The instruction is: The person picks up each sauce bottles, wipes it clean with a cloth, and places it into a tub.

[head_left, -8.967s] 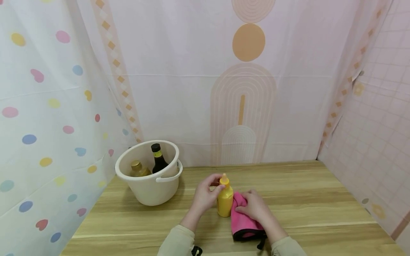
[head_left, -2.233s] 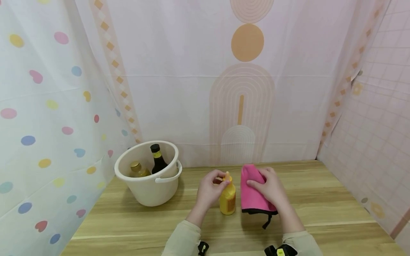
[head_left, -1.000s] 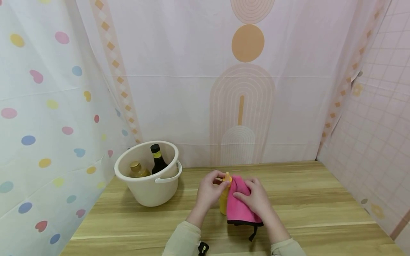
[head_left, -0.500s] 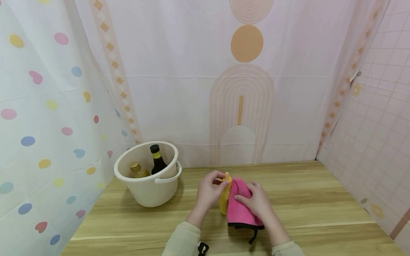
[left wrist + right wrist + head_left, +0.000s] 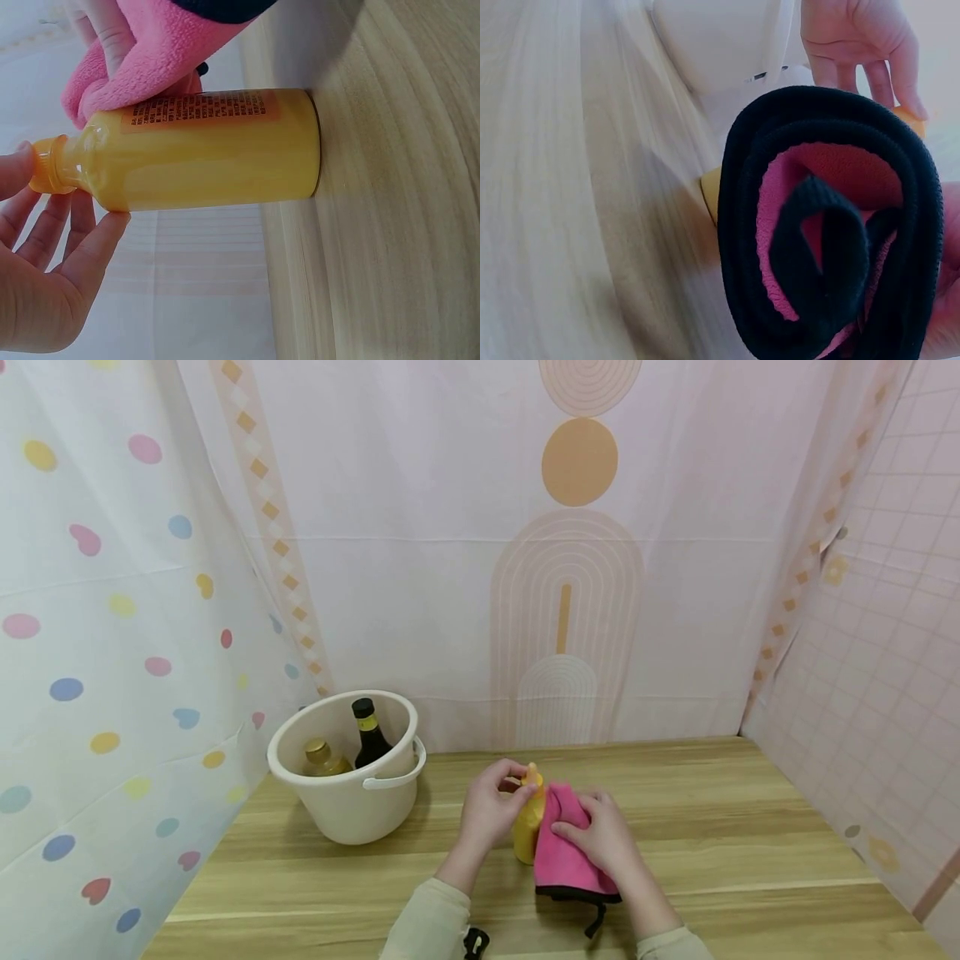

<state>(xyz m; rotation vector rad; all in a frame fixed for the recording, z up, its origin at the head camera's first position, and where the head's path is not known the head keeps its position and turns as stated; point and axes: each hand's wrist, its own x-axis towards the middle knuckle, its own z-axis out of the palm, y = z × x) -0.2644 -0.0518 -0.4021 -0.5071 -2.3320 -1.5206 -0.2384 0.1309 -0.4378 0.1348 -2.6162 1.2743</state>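
A yellow squeeze bottle [image 5: 217, 161] with an orange cap [image 5: 49, 165] and a printed label stands upright on the wooden table. My left hand [image 5: 487, 806] pinches it by the cap, thumb on one side and fingers on the other. In my right hand [image 5: 603, 835] is a folded pink fleece cloth [image 5: 566, 856], which lies against the bottle's right side and covers part of it in the head view. Black trim [image 5: 739, 225] edges the cloth, and a black loop [image 5: 817, 240] shows inside its fold in the right wrist view.
On the left side of the table stands a cream bucket [image 5: 352, 810] with its handle [image 5: 393, 781] lowered. It holds a dark bottle with a black cap [image 5: 371, 739] and a gold-capped bottle [image 5: 324, 760]. Patterned curtains [image 5: 435, 610] hang behind and at both sides.
The right hand has brought the cloth left from raised and apart onto the bottle's side, then slid it slightly down. The left hand has kept its pinch on the cap.
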